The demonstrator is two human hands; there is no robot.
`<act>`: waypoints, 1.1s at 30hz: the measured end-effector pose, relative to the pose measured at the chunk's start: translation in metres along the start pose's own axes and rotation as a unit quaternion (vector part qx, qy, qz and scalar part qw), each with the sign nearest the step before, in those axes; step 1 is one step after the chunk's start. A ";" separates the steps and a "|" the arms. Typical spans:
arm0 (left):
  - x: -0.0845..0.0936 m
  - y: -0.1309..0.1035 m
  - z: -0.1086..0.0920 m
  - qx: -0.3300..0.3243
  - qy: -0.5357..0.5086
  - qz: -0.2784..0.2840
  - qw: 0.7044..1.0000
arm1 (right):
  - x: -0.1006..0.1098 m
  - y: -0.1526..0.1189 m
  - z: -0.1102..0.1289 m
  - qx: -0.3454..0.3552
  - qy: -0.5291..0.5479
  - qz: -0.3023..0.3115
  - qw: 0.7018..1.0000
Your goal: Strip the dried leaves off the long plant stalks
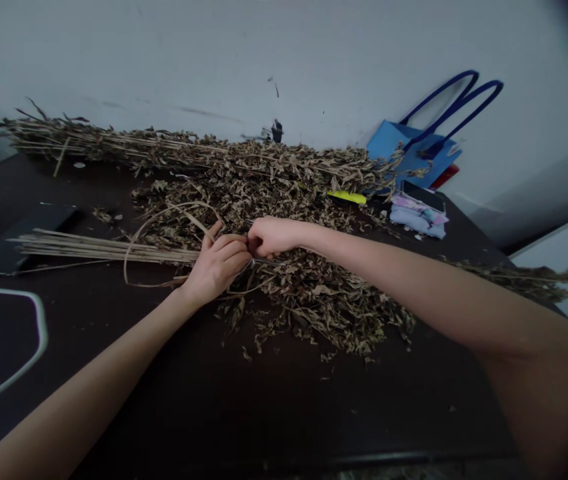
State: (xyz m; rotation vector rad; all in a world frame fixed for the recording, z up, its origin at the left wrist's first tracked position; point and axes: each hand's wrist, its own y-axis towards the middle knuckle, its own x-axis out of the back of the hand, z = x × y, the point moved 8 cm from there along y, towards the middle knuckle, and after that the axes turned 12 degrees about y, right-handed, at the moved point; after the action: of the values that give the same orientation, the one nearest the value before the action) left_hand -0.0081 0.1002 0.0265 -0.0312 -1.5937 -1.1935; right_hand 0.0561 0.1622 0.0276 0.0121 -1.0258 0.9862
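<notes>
A bundle of dried leafy stalks lies across the dark table, its bare stems [109, 248] pointing left and its leaves [334, 293] spread to the right. My left hand [219, 267] is closed over the bundle where the stems meet the leaves. A flat straw-coloured strip [137, 237] loops loosely around the stems beside it and runs up to the left fingers. My right hand [275, 237], fingers curled in, touches the left fingertips at the bundle's middle. What it pinches is hidden. Under the hands shows a thin shiny metal piece [264, 261], its kind unclear.
A long bundle of dried plants [189, 150] lies along the wall. At the back right stand a blue bag [389, 143], a yellow-and-black object [348, 197], and a phone [423, 195] on a tissue pack [417, 217]. A dark flat object [29, 230] lies left; a white-rimmed edge [41, 327] is nearer.
</notes>
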 end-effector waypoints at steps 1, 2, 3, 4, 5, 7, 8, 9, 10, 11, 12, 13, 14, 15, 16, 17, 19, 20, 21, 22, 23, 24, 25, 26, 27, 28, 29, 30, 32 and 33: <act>0.000 0.000 0.000 0.001 -0.002 0.001 1.000 | -0.001 0.001 0.000 -0.003 -0.003 0.009 1.000; 0.000 0.000 0.000 0.002 -0.003 0.002 1.000 | -0.001 0.002 0.001 -0.005 -0.007 0.015 1.000; 0.000 0.000 0.000 0.002 -0.003 0.003 1.000 | -0.001 0.003 0.001 -0.007 -0.010 0.016 1.000; 0.000 0.000 0.000 0.002 -0.002 0.004 1.000 | 0.000 0.004 0.001 -0.008 -0.014 0.013 1.000; 0.000 0.001 0.000 0.003 -0.001 0.003 1.000 | 0.000 0.003 0.001 -0.008 -0.018 0.004 1.000; -0.001 0.001 0.000 0.008 -0.001 0.005 1.000 | 0.003 0.001 0.000 -0.004 -0.027 -0.030 0.999; -0.001 0.001 0.001 0.012 -0.002 0.006 1.000 | 0.004 -0.002 0.000 -0.002 -0.030 -0.054 0.998; -0.001 0.002 0.001 0.017 -0.002 0.006 1.000 | 0.004 -0.005 -0.001 0.001 -0.030 -0.080 0.996; -0.001 0.002 0.002 0.022 -0.002 0.006 1.000 | 0.004 -0.009 -0.003 0.001 -0.026 -0.105 0.994; -0.001 0.003 0.002 0.026 -0.002 0.005 1.000 | 0.003 -0.013 -0.006 0.000 -0.019 -0.128 0.992; 0.000 0.003 0.002 0.027 -0.002 0.005 1.000 | 0.001 -0.017 -0.008 -0.004 -0.010 -0.148 0.989; 0.000 0.003 0.001 0.027 -0.002 0.003 1.000 | -0.001 -0.021 -0.012 -0.008 0.001 -0.163 0.987; 0.000 0.004 0.001 0.026 -0.003 0.004 1.000 | -0.004 -0.024 -0.015 -0.012 0.013 -0.174 0.985; 0.000 0.004 0.000 0.024 -0.004 0.005 1.000 | -0.006 -0.026 -0.017 -0.015 0.025 -0.181 0.983; -0.001 0.004 0.000 0.023 -0.005 0.005 1.000 | -0.007 -0.027 -0.020 -0.015 0.038 -0.183 0.982; -0.001 0.003 0.000 0.022 -0.005 0.006 1.000 | -0.008 -0.028 -0.021 -0.014 0.050 -0.179 0.983; -0.001 0.003 -0.001 0.019 -0.003 0.006 1.000 | -0.008 -0.026 -0.022 -0.008 0.075 -0.159 0.984; -0.001 0.002 -0.001 0.016 -0.002 0.005 1.000 | -0.007 -0.025 -0.022 -0.004 0.086 -0.146 0.986; -0.001 0.002 -0.001 0.014 -0.001 0.004 1.000 | -0.005 -0.023 -0.022 -0.001 0.094 -0.134 0.987; -0.001 0.002 -0.001 0.012 0.001 0.004 1.000 | -0.004 -0.021 -0.021 0.002 0.101 -0.122 0.987; -0.001 0.001 -0.001 0.010 0.003 0.005 1.000 | -0.003 -0.019 -0.020 0.005 0.105 -0.110 0.988; -0.001 0.001 -0.002 0.008 0.005 0.003 1.000 | -0.002 -0.016 -0.019 0.007 0.107 -0.098 0.989; -0.001 0.001 -0.002 0.007 0.008 0.003 1.000 | -0.002 -0.014 -0.018 0.008 0.107 -0.086 0.990; -0.001 0.001 -0.002 0.006 0.011 0.003 1.000 | -0.002 -0.012 -0.017 0.007 0.106 -0.074 0.992; 0.000 0.001 -0.002 0.004 0.014 0.002 1.000 | -0.003 -0.010 -0.016 0.005 0.103 -0.062 0.993; 0.000 0.001 -0.003 0.002 0.015 0.002 1.000 | -0.003 -0.008 -0.015 0.000 0.098 -0.052 0.994; 0.000 0.001 -0.003 0.001 0.016 0.002 1.000 | -0.004 -0.006 -0.015 -0.006 0.093 -0.042 0.995; 0.000 0.001 -0.004 0.000 0.016 0.002 1.000 | -0.003 -0.004 -0.013 -0.012 0.086 -0.033 0.996; 0.000 0.001 -0.004 -0.001 0.015 0.001 1.000 | -0.002 -0.001 -0.010 -0.023 0.069 -0.016 0.997; 0.001 0.001 -0.003 0.000 0.015 0.001 1.000 | -0.002 0.001 -0.008 -0.027 0.059 -0.010 0.998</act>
State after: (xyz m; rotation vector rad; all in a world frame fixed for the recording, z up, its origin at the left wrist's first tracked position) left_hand -0.0052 0.0981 0.0276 -0.0143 -1.5666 -1.1884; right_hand 0.0610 0.1648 0.0217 -0.0792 -0.9417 0.9310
